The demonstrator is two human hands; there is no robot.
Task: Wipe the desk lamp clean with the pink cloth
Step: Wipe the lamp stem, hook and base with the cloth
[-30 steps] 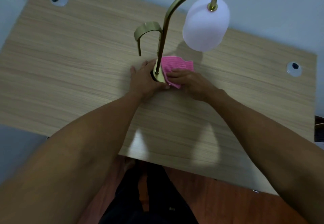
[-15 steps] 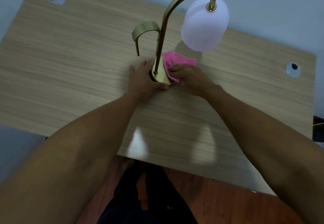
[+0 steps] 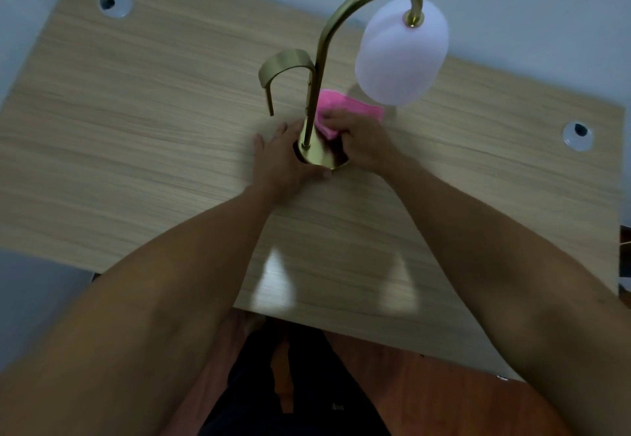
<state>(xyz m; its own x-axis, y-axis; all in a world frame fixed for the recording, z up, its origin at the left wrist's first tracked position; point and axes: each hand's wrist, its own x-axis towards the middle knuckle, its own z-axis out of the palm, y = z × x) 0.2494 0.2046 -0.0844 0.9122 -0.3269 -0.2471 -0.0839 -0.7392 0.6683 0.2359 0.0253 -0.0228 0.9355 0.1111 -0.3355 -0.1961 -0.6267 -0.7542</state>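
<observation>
Dim, soft picture; glare patches on desk (image 3: 136, 148)

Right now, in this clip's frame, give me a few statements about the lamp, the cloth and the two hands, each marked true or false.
1. The right hand presses the pink cloth at the lamp base. True.
2. The left hand grips the white shade. False: it rests at the base, steadying it.
3. The desk lamp lies on its side. False: it stands upright on the desk.
4. The cloth lies to the right of the brass stem. True.
</observation>
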